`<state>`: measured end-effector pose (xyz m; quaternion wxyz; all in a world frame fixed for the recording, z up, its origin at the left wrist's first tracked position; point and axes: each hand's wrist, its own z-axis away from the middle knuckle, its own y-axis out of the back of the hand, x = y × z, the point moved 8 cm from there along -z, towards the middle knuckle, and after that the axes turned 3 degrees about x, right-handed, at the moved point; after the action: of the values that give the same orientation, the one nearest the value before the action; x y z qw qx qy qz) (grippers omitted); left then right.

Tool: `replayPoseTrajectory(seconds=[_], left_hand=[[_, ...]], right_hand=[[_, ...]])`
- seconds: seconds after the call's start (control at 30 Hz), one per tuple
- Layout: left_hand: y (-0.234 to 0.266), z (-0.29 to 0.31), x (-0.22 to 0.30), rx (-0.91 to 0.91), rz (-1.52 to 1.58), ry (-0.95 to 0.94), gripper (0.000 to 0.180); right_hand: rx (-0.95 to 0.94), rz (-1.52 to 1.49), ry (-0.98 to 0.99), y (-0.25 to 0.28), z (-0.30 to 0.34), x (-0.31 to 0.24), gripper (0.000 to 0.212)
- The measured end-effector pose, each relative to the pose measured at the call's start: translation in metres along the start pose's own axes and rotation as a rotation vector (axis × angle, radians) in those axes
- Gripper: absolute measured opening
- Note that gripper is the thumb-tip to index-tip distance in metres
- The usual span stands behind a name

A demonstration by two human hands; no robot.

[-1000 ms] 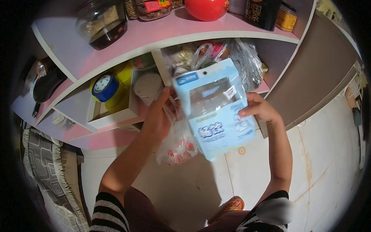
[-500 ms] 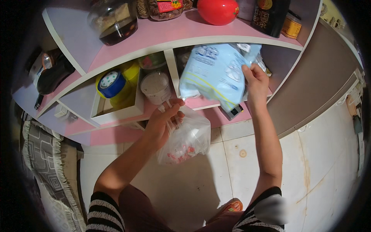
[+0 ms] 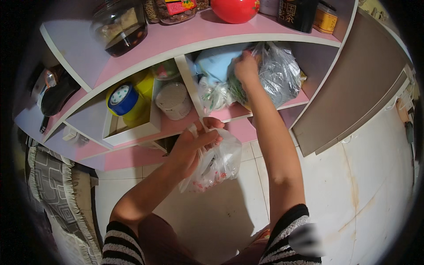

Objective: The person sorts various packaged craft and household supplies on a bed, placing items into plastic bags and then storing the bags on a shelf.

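Observation:
A thin translucent plastic bag (image 3: 221, 161) hangs from my left hand (image 3: 196, 143), whose fingers close round its gathered top; red-patterned contents show through the plastic. Inside the right-hand shelf compartment, my right hand (image 3: 246, 68) grips the right edge of a light-blue plastic package (image 3: 216, 62), its fingertips partly hidden. Just right of that hand bulges a clear crinkled plastic bag (image 3: 280, 73) with dark contents. Below the package sits a small knotted plastic bag (image 3: 215, 95) with whitish and green contents.
Left of the divider stand a white tub (image 3: 173, 100) and an open white box (image 3: 132, 138) holding a blue tape roll (image 3: 123, 99). The shelf above carries a dark-liquid jar (image 3: 121, 31), a red round object (image 3: 236, 9) and a black canister (image 3: 298, 15). A brown panel (image 3: 344, 84) stands right.
My right hand has moved left and deeper into the compartment, taking the light-blue package back with it. The clear crinkled bag and knotted bag now show. My left hand still holds its bag.

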<state>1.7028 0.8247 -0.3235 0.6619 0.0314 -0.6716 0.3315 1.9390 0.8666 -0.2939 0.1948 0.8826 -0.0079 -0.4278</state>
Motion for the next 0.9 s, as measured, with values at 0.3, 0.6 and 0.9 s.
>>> replayPoseTrajectory(seconds=[0.3, 0.6, 0.9], left_hand=[[-0.012, -0.022, 0.033, 0.014, 0.088, -0.101, 0.02], [-0.084, -0.031, 0.024, -0.119, 0.147, -0.106, 0.023], [-0.076, -0.012, 0.024, -0.442, -0.359, -0.088, 0.028]], right_hand=[[-1.043, -0.647, 0.09, 0.061, 0.107, -0.042, 0.078], [-0.894, -0.24, 0.306, 0.039, 0.184, -0.046, 0.062], [-0.833, -0.404, 0.256, 0.055, 0.161, -0.036, 0.031]])
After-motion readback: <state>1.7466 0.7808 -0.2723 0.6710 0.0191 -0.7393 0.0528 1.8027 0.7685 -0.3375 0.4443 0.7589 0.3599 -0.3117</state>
